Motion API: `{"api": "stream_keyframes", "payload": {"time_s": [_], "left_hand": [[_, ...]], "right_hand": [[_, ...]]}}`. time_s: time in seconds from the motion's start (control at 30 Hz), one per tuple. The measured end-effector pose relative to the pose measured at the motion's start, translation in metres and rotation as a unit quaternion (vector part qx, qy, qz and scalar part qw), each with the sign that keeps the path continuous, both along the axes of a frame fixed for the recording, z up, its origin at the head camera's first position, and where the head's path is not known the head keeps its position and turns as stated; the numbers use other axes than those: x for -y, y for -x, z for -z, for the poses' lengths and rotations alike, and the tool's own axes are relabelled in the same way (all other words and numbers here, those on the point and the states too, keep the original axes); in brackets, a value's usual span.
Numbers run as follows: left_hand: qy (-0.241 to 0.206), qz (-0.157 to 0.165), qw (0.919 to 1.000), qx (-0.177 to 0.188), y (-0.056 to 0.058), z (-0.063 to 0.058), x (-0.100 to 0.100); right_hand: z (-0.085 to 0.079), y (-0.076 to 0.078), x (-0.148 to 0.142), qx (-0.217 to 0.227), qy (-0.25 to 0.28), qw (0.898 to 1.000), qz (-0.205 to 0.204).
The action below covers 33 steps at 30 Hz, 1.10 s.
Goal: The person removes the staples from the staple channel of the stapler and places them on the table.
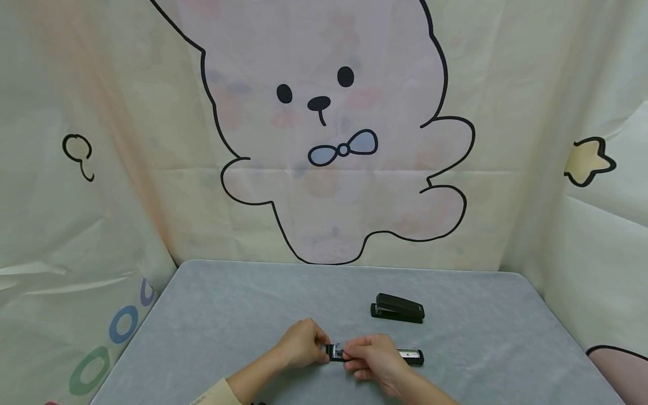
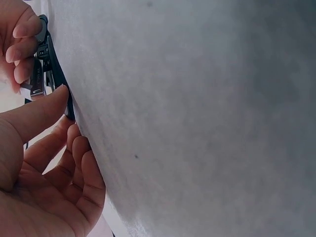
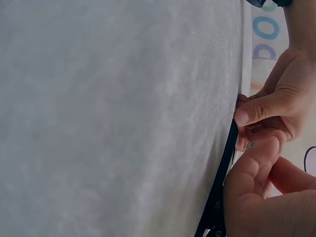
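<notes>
A black stapler (image 1: 414, 358) lies opened out lengthwise on the table, its middle hidden behind my right hand. At its left end, my left hand (image 1: 302, 344) holds the base between thumb and fingers. My right hand (image 1: 376, 359) is over the stapler's middle, thumb and fingertips pinched together. In the left wrist view, a small dark shiny piece (image 2: 37, 79) with lettering shows at the right hand's fingers, just above the base; I cannot tell exactly what it is. The right wrist view shows the two hands close together along the black stapler.
A second black stapler (image 1: 399, 308) sits farther back on the table, a little right of the hands. The table (image 1: 243, 304) has a grey-blue cloth cover. Printed curtains (image 1: 324, 214) hang behind it and at both sides.
</notes>
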<state>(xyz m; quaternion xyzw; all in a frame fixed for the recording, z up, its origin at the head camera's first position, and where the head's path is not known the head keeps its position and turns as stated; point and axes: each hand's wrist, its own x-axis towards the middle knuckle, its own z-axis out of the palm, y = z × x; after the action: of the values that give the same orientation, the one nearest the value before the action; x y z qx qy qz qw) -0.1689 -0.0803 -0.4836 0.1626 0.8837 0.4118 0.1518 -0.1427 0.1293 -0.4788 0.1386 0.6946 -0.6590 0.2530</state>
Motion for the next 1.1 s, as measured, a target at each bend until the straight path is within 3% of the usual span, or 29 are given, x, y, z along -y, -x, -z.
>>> {"api": "stream_keyframes", "payload": {"time_s": [0.3,0.57,1.1], "left_hand": [[-0.002,0.002,1.0000,0.005,0.001,0.001,-0.001],[0.004,0.006,0.9999,0.014,0.001,-0.002,0.001],[0.011,0.006,0.9997,0.019,-0.001,-0.005,0.001]], "right_hand": [[0.001,0.002,-0.002,0.002,-0.015,1.000,0.000],[-0.003,-0.003,-0.004,-0.015,0.002,1.000,-0.004],[-0.029,-0.010,-0.045,-0.040,-0.020,0.999,0.023]]}}
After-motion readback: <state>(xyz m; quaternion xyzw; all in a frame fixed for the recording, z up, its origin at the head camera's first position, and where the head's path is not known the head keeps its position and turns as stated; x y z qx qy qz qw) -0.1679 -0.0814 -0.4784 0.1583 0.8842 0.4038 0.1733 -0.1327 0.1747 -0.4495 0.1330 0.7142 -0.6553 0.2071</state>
